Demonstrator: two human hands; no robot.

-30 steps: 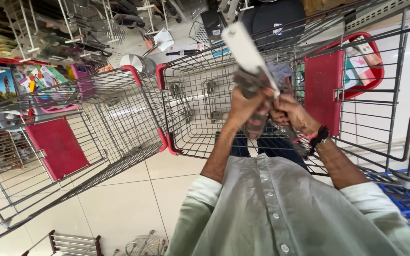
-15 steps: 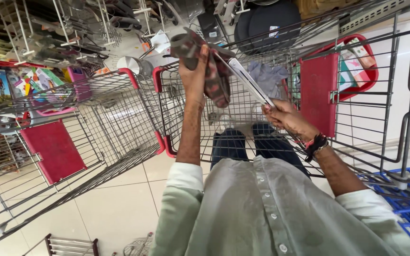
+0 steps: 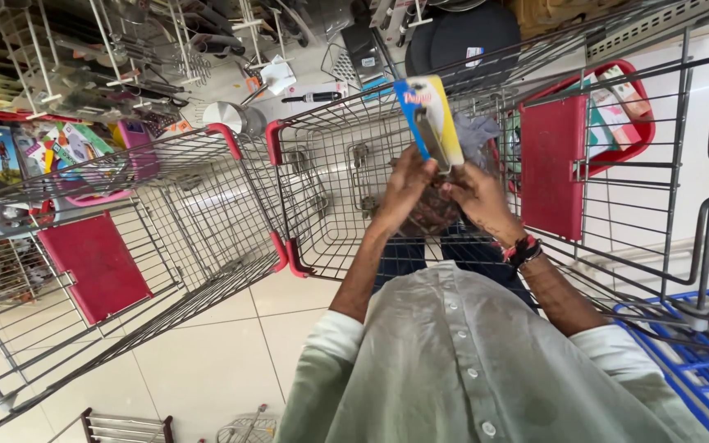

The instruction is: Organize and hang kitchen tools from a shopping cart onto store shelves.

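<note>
Two hands raised over the wire cart (image 3: 322,205), both closed on one carded pack (image 3: 430,121). Left hand (image 3: 404,184) gripping its lower edge from the left, fingers wrapped; right hand (image 3: 478,193) pinching the same edge from the right, wrist banded (beads, dark strap). Pack upright, tilted slightly, blue and yellow card with a slim metal tool under clear plastic, held above the basket and touching no wire. Step in hand, by the look of it: inspecting the item. Next move likely calling for one hand letting go, then a steady lowering past the basket rim. Second cart (image 3: 116,246) standing just left.
</note>
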